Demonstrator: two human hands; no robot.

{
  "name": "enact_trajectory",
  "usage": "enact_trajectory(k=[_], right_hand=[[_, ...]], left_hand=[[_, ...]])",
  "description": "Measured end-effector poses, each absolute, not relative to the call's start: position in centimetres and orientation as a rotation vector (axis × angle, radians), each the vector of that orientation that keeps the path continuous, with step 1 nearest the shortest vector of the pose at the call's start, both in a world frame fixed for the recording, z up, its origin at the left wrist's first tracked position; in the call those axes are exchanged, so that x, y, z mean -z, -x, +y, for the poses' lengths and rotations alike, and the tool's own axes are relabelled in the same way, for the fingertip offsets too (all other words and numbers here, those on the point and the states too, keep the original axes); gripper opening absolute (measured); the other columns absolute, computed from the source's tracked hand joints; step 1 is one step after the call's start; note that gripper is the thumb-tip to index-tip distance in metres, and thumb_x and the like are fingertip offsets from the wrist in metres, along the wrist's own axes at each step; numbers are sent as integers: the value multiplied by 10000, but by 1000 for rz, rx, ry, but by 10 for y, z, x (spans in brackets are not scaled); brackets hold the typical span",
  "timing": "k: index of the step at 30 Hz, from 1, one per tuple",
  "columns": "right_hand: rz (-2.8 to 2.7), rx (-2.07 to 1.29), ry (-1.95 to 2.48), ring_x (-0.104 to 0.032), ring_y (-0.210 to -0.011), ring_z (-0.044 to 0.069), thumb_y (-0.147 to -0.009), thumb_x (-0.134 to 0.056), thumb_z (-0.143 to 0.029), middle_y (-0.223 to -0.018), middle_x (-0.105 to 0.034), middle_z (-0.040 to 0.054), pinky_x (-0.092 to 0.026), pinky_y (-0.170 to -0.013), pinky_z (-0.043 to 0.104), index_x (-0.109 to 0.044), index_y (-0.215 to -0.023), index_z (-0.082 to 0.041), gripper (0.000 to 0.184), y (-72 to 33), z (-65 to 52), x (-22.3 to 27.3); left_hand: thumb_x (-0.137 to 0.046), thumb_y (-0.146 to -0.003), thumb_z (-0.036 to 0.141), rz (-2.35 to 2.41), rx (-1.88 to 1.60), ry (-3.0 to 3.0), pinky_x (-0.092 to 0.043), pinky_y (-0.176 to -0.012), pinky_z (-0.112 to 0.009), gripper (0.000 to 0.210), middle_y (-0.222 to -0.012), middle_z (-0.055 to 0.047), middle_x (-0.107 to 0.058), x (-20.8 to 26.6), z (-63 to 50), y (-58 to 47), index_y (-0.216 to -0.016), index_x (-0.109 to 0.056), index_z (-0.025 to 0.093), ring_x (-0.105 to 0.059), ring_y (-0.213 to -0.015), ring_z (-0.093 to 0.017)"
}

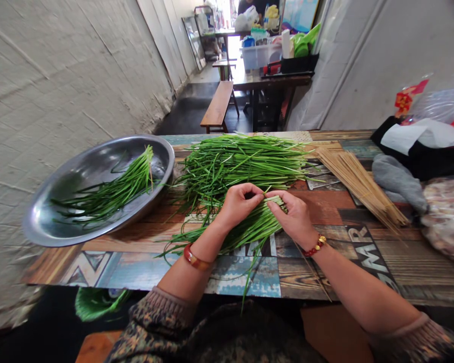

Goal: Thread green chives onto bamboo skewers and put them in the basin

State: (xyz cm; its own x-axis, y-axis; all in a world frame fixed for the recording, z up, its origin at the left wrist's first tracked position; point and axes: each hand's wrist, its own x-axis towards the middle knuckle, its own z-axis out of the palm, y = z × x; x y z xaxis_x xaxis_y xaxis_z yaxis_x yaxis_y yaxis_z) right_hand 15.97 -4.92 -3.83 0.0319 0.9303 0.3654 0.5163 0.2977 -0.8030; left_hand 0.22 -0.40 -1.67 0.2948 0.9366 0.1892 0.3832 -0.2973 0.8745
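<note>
Over the table, my left hand (239,204) has thumb and fingertips pinched together at the cut ends of a small bunch of garlic chives (245,232), apparently on one stalk. My right hand (293,214) grips the same bunch by its pale ends, the leaves trailing left. Thin bamboo skewers (315,269) stick out below my right palm toward the table edge; whether they pass into the bunch is hidden. Just beyond both hands lies a large heap of garlic chives (245,161). To its right is a pile of bamboo skewers (359,184).
A metal basin (38,222) at left holds a skewered bunch of chives (132,176). On the right sit a grey cloth (395,179) and a filled plastic bag (448,217). Beyond the patterned table (136,272) stand a bench (219,103) and another table with a plastic bin (261,56).
</note>
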Motion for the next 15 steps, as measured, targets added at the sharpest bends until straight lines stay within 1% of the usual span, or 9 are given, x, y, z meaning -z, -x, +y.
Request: enact_trajectory(k=[7, 15], right_hand=[[-1620, -555, 1348, -674, -790, 187, -833, -548, -283, -897, -736, 37, -505, -748, 306, -679, -950, -208, 191, -160, -48, 39], [-1595, -590, 1331, -681, -826, 190, -827, -542, -276, -932, -738, 37, -517, -774, 317, -684, -969, -218, 210, -160, -49, 39]], left_hand=[[-609, -754, 198, 1194, -985, -1846, -451, -655, -225, 105, -738, -26, -697, 17, -4, -3, -729, -689, 134, -604, -679, -123], [-632, -729, 220, 1161, -1016, -1754, -448, -618, -211, 97, -704, -19, -676, 21, -2, -3, -727, -681, 137, -584, -640, -113]])
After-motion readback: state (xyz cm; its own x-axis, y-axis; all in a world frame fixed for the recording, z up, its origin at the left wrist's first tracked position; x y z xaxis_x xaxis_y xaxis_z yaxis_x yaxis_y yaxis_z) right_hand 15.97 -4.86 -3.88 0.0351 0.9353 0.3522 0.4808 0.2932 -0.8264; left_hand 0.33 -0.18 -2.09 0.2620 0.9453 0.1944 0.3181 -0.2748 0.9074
